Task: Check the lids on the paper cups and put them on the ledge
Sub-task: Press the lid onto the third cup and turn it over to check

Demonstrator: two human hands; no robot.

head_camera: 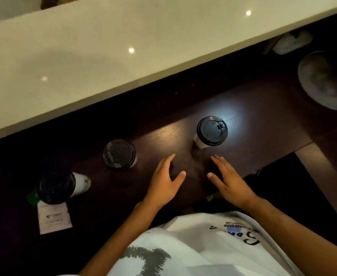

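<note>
Nearest, both hands, left hand [166, 181] and right hand [228, 179], are held open and empty just short of the lidded cup [210, 132], seemingly to flank it before the pale ledge [103, 56] is reached.

free: ledge [84, 46] top | obstacle: three cups on dark counter [263, 116]
</note>
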